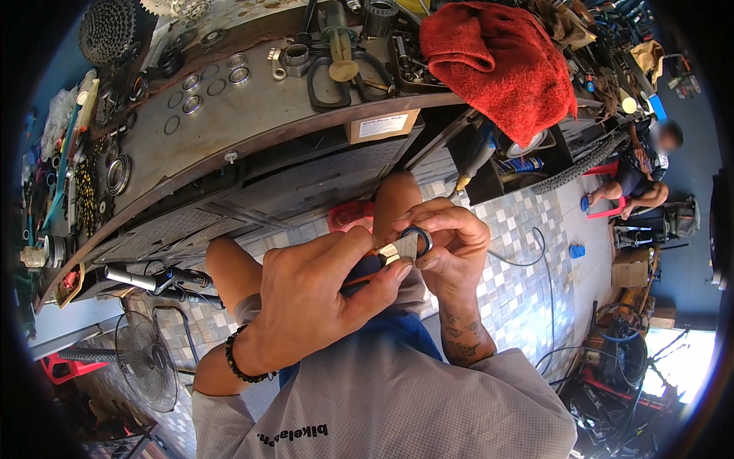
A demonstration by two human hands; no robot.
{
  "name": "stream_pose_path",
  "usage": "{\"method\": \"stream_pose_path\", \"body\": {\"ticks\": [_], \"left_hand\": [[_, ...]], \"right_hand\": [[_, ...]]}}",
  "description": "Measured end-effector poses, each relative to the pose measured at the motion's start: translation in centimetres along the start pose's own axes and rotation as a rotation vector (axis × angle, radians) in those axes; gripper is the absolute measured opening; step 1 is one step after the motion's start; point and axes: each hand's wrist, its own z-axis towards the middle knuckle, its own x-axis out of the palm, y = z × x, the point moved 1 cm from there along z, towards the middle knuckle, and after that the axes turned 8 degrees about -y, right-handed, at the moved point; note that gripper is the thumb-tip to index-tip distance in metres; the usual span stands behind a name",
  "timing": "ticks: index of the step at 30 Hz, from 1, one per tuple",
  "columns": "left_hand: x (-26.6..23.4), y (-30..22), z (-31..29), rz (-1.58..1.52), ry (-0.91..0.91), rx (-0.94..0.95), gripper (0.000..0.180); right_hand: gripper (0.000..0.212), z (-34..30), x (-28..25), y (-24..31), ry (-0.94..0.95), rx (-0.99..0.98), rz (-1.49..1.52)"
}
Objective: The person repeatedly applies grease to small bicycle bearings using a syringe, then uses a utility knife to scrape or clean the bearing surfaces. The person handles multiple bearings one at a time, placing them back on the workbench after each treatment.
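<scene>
My left hand (pixel 321 283) is closed on what looks like a small flat brush (pixel 388 253) with a brass-coloured collar and a pale grey tip. In my right hand (pixel 455 241) the fingers pinch a dark-rimmed bearing ring (pixel 424 240), held upright in front of my lap. The brush tip meets the ring at its left side and seems to reach into its opening. Fingers hide most of the brush handle. Beyond my hands, several loose metal rings (pixel 193 104) lie on the workbench (pixel 256 105).
A red cloth (pixel 497 65) hangs over the bench edge beside a black-handled tool (pixel 336 76). Below it is an open drawer (pixel 550 172). A standing fan (pixel 147 361) is at lower left. At right, a person (pixel 646 164) sits near a cardboard box (pixel 631 271). Cables (pixel 550 291) cross the tiles.
</scene>
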Motion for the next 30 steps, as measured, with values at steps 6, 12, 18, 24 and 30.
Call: {"method": "stream_pose_path", "body": {"ticks": [6,12,18,24,30], "left_hand": [[0.0,0.1,0.0,-0.022,0.0,-0.004,0.039],[0.1,0.4,-0.2,-0.028,0.005,0.012,0.035],[0.9,1.5,-0.1,0.15,-0.11,0.244,0.035],[1.5,2.3,-0.5,0.297,-0.228,0.405,0.043],[2.0,2.9,-0.6,0.257,-0.255,0.456,0.046]], "right_hand": [[0.041,-0.1,-0.1,-0.1,0.006,-0.009,-0.003],[0.04,-0.1,-0.2,0.2,0.028,0.01,-0.033],[0.037,0.0,-0.1,0.2,0.053,0.087,0.028],[0.035,-0.1,-0.2,0.3,0.108,0.161,0.114],[0.038,-0.1,-0.6,0.0,0.197,0.139,0.058]]}}
